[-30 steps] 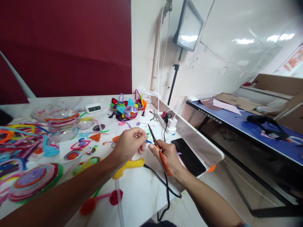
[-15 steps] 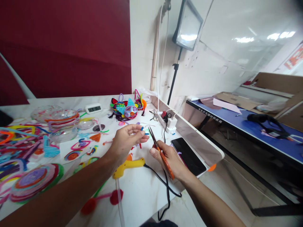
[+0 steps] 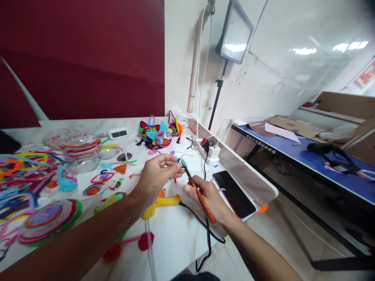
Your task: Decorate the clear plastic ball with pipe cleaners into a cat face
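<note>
**Scissors met a blue scrap over the craft table**

The white table [image 3: 175, 238] lay crowded with coiled pipe-cleaner shapes, and a yellow glue gun [image 3: 160, 203] rested on it below both hands. The left hand [image 3: 158, 175] hovered above the table, thumb and fingertips pinched on a small blue pipe-cleaner piece [image 3: 178, 159]. The right hand [image 3: 207, 198], just beside it, was closed around orange-handled scissors [image 3: 197, 188], whose blade tips reached the blue piece.
</note>
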The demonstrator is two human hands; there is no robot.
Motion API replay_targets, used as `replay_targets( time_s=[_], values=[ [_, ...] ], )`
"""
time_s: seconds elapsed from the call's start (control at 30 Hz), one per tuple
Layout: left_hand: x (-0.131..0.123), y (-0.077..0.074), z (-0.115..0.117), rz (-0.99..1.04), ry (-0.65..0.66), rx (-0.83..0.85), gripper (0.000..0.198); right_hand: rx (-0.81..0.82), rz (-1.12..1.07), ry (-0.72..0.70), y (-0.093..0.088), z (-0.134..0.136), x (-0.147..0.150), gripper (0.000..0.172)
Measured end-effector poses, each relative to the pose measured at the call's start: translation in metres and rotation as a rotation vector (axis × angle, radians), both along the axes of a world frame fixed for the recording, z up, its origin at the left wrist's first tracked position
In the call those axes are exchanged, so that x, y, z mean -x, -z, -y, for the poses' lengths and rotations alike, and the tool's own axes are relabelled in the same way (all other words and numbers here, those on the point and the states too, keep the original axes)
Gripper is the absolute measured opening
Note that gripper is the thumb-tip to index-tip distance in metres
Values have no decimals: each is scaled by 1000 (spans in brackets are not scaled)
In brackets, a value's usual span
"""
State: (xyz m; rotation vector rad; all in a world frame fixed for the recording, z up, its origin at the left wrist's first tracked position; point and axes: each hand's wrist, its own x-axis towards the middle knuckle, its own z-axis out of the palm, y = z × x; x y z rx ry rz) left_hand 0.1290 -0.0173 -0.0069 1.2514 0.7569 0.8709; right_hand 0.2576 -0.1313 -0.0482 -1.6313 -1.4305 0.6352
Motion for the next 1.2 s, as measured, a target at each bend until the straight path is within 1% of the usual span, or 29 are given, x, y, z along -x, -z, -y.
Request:
replay_targets(
  time_s=[0.33,0.47,0.57,0.7,0.8,0.9,0.97,1.07,1.13,1.2],
  values=[
    [-1,0,2,-5,-10,1,26,-9,19,19,2,-2,-1,40],
    [-2,1,1,-2,-6,8,23,-49,18,39,3,-4,-1,41],
    [-2,1,0,15,3,13,20,-74,22,55,7,-6,0,40],
    [-3,2,-1,11,8,43,18,-112,37,133,13,-9,1,43],
    [-2,1,-2,18,10,68,18,-120,64,165,10,-10,-2,43],
    [3,1,-5,17,21,55,19,-14,178,152,1,-10,-10,38],
    [8,3,-9,-6,30,24,21,121,372,169,-2,-10,-17,34],
    [19,8,-15,-87,51,-48,25,321,685,185,0,-11,-27,25],
    [27,10,-18,-167,74,-106,29,378,772,168,2,-11,-30,26],
    [36,11,-18,-244,95,-177,33,386,792,144,1,-9,-31,26]
  ],
)
